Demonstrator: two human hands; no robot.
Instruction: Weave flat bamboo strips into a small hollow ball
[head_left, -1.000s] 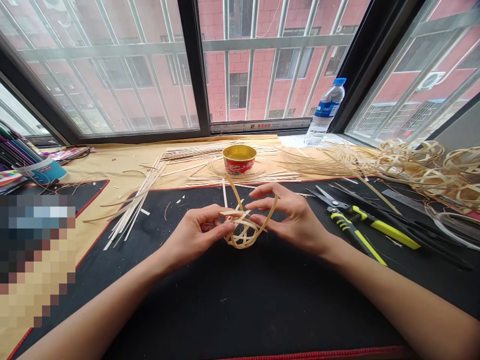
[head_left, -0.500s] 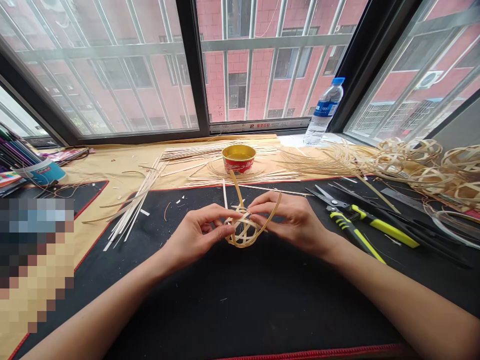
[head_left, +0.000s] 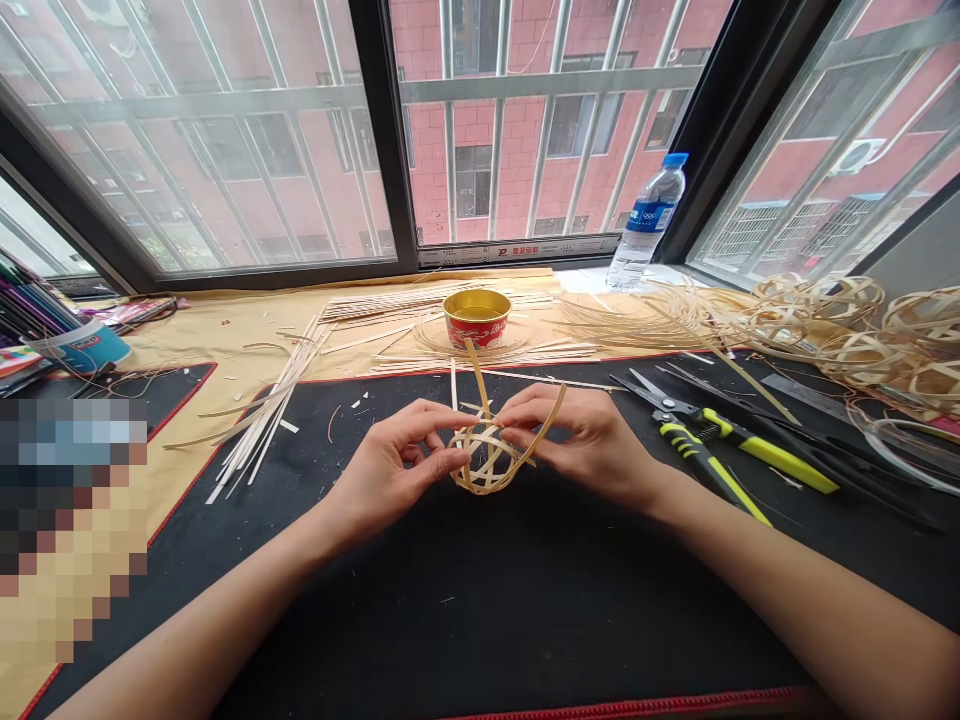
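A small openwork ball woven from pale bamboo strips point(head_left: 491, 462) is held between my two hands over the black mat. My left hand point(head_left: 409, 450) grips its left side, thumb in front and index finger along the top. On the other side my right hand point(head_left: 574, 430) pinches the ball's upper right edge with thumb and fingers. Loose strip ends stick out of the ball: one curves up in front of the right hand, and two point up and away toward the bowl. The right fingertips partly hide the weave they touch.
A red bowl with a gold inside point(head_left: 478, 318) stands beyond the mat among bamboo strips point(head_left: 270, 400). Yellow-black shears point(head_left: 705, 430) lie at right, near woven balls point(head_left: 817, 310). A water bottle point(head_left: 646, 225) stands by the window; a blue pen cup point(head_left: 82, 345) is at left.
My left index finger has lifted and drawn back slightly from the top of the ball. The right hand and the ball have barely moved.
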